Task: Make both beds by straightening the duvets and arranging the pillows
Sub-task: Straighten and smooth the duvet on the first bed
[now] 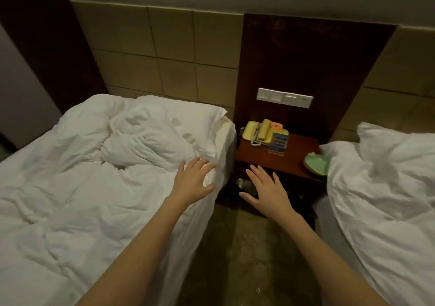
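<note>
Grip none: left hand [194, 181] flat on duvet [98, 188]; nightstand [277, 159] ahead.

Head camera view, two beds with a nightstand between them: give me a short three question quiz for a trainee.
1. True or false: the left hand rests on the near edge of the left bed's duvet.
2. Which item sits on the nightstand closest to the right bed's duvet? A) telephone B) green dish C) card stand
3. Fill in: the right hand hovers over the gap with its fingers ____.

Key: 1 true; 2 B; 3 spread open.
</note>
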The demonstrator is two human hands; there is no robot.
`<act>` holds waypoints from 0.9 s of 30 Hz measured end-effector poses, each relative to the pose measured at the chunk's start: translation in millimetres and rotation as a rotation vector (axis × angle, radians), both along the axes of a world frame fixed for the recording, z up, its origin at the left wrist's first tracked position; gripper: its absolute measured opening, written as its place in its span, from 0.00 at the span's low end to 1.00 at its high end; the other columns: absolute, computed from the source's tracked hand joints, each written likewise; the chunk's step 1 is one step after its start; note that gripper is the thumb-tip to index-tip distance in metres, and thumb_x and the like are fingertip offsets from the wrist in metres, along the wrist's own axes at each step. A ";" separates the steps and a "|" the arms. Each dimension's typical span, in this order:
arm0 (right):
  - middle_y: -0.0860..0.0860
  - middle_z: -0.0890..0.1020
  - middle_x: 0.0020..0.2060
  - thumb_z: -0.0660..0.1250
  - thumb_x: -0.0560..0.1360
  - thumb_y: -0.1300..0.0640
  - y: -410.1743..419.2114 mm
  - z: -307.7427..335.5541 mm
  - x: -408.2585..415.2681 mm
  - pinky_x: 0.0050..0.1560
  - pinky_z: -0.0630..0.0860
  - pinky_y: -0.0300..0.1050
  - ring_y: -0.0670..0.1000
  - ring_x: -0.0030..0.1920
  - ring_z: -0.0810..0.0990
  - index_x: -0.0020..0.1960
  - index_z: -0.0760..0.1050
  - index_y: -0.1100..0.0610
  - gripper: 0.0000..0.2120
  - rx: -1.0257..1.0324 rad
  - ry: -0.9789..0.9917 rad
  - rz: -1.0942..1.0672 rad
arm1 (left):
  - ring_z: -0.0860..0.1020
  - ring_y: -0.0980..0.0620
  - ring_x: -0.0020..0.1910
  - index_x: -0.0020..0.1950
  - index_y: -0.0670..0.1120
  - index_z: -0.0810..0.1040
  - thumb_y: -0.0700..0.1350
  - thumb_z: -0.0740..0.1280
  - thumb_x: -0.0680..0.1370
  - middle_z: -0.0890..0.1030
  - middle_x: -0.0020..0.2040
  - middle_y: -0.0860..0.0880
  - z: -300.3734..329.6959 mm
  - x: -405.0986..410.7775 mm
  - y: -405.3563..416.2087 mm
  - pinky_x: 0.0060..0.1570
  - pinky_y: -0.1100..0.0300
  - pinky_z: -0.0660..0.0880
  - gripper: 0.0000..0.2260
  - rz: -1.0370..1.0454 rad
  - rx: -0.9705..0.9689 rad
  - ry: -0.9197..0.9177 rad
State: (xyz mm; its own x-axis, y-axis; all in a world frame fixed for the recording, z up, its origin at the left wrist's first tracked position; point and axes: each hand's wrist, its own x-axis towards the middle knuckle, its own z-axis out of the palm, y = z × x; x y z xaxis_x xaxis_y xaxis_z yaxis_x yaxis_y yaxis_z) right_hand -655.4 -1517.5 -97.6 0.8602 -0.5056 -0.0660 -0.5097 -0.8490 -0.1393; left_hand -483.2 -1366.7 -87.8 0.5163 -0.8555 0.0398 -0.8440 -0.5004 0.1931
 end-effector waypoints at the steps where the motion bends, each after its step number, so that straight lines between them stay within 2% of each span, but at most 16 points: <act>1: 0.46 0.46 0.78 0.51 0.78 0.35 -17.8 1.2 13.1 0.76 0.41 0.52 0.46 0.77 0.41 0.78 0.46 0.49 0.35 0.002 0.004 0.020 | 0.53 0.51 0.76 0.74 0.58 0.61 0.57 0.61 0.77 0.61 0.75 0.55 0.5 10.2 -13.9 0.74 0.46 0.48 0.25 0.025 -0.004 -0.002; 7: 0.46 0.48 0.78 0.53 0.78 0.36 -86.3 -12.9 90.9 0.76 0.41 0.53 0.46 0.77 0.43 0.78 0.47 0.49 0.34 0.041 0.014 0.128 | 0.54 0.51 0.76 0.74 0.58 0.62 0.57 0.61 0.77 0.62 0.75 0.55 -13.3 67.6 -69.7 0.74 0.46 0.48 0.25 0.130 0.015 0.042; 11: 0.46 0.49 0.78 0.52 0.78 0.35 -121.3 -37.0 145.1 0.75 0.41 0.52 0.46 0.77 0.44 0.78 0.48 0.50 0.35 0.049 0.027 0.175 | 0.53 0.51 0.76 0.74 0.58 0.61 0.60 0.57 0.75 0.62 0.75 0.55 -32.8 115.7 -93.5 0.73 0.46 0.48 0.27 0.186 0.050 0.079; 17: 0.46 0.48 0.78 0.51 0.78 0.34 -155.7 -74.6 244.0 0.76 0.41 0.53 0.46 0.77 0.44 0.78 0.46 0.49 0.35 0.082 0.070 0.223 | 0.52 0.51 0.76 0.75 0.58 0.61 0.56 0.62 0.77 0.61 0.76 0.54 -67.5 212.4 -124.2 0.73 0.47 0.46 0.26 0.240 0.072 0.112; 22: 0.48 0.49 0.78 0.52 0.78 0.36 -174.7 -95.5 338.0 0.76 0.44 0.54 0.48 0.77 0.45 0.78 0.48 0.51 0.34 0.163 0.131 0.230 | 0.53 0.51 0.76 0.75 0.56 0.61 0.56 0.62 0.77 0.61 0.75 0.54 -87.5 302.0 -144.3 0.73 0.46 0.46 0.26 0.226 0.116 0.138; 27: 0.48 0.50 0.78 0.53 0.79 0.36 -182.9 -120.4 398.7 0.76 0.44 0.54 0.48 0.77 0.47 0.78 0.50 0.51 0.34 0.257 0.143 0.211 | 0.53 0.51 0.76 0.75 0.56 0.61 0.56 0.62 0.77 0.62 0.75 0.53 -102.9 370.3 -159.9 0.74 0.47 0.47 0.26 0.186 0.185 0.127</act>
